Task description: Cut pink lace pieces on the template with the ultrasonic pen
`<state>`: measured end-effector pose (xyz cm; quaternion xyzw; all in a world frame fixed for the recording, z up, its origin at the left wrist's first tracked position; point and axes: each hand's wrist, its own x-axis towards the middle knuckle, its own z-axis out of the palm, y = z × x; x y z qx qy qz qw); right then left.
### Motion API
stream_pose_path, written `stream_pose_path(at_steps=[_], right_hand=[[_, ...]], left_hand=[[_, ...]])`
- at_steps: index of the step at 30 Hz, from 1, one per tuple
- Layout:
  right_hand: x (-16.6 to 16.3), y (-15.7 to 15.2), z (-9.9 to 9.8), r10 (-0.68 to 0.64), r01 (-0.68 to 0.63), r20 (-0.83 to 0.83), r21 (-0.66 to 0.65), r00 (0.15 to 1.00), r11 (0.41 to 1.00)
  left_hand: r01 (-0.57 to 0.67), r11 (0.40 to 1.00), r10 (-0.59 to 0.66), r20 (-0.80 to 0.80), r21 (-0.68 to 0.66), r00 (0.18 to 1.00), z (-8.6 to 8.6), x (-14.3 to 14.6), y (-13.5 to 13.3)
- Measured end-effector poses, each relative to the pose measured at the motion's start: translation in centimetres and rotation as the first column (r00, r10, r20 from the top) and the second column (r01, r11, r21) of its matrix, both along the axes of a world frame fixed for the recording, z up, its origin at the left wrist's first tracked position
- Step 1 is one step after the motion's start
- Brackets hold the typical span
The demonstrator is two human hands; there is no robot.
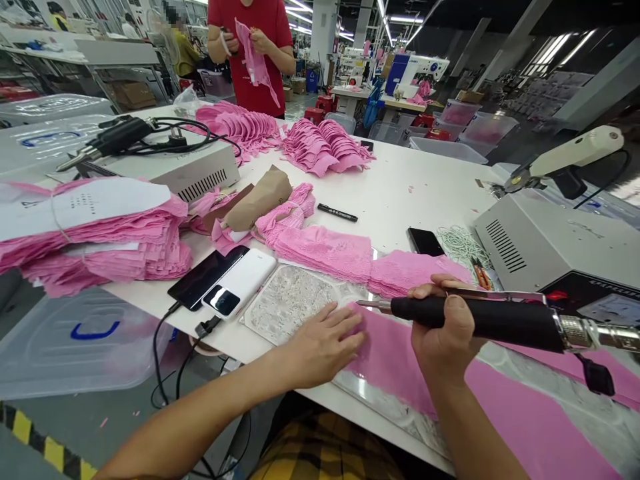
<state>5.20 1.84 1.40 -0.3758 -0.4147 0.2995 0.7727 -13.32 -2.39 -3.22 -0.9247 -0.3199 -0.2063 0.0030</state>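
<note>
My right hand (447, 333) is wrapped around the black barrel of a handheld ultrasonic cutter (480, 321), its thumb on top. The metal tip points left, just above the near strip of pink fabric (390, 353). My left hand (325, 343) lies flat with fingers stretched out, pressing the left end of that strip on a scuffed clear plate (290, 300). More pink lace pieces (325, 250) are laid along the plate's far side. The pink strip runs on to the right beneath my right forearm.
A white power bank (247, 280) and black phone (205, 280) with cables lie left. Bundled pink pieces (125, 247) and a grey box (190, 167) stand beyond. Right are another phone (425, 241), orange snips (481, 273) and a generator box (560, 233). Opposite, a person in red (255, 60) holds pink fabric.
</note>
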Motion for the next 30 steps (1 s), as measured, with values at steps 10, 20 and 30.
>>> stream_pose_path(at_steps=[10, 20, 30], right_hand=[[-0.12, -0.02, -0.13, 0.021, -0.021, 0.003, 0.011, 1.000, 1.000], [-0.37, -0.06, -0.31, 0.028, -0.028, 0.010, 0.006, 1.000, 1.000], [-0.44, 0.02, -0.57, 0.067, -0.068, 0.018, 0.009, 0.998, 0.998]], left_hand=[[0.044, 0.999, -0.044, 0.000, -0.029, 0.999, 0.37, -0.15, 0.15], [0.045, 0.999, -0.044, 0.044, -0.023, 0.998, 0.01, -0.14, 0.21], [0.047, 0.999, -0.046, 0.044, -0.022, 0.998, 0.11, -0.14, 0.19]])
